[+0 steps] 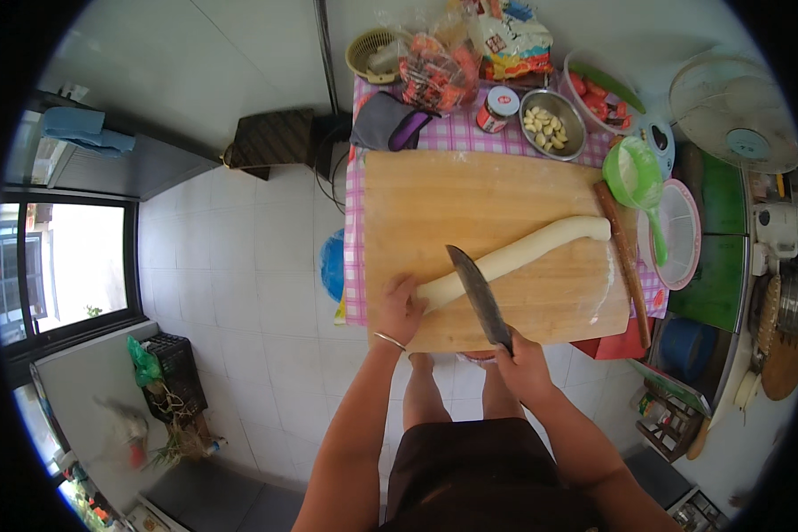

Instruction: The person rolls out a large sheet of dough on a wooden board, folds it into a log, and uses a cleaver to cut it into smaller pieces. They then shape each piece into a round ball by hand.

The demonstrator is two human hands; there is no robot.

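Note:
A long roll of pale dough (529, 251) lies slantwise across a wooden board (439, 206), its far end bent near the board's right edge. My left hand (403, 307) rests at the dough's near left end, fingers touching it. In my right hand (524, 367) is the handle of a kitchen knife (480, 296). The dark, broad blade crosses over the dough, its tip pointing away from me to the left. Whether the edge touches the dough cannot be told. A wooden rolling pin (624, 266) lies along the board's right side.
Behind the board stand a metal bowl of peeled garlic cloves (544, 128), a lidded jar (498, 110), a grey cloth item (386, 122) and a bag of wrapped items (439, 72). To the right are a green flour scoop (632, 174), a pink-rimmed basket (686, 233) and a fan (738, 113).

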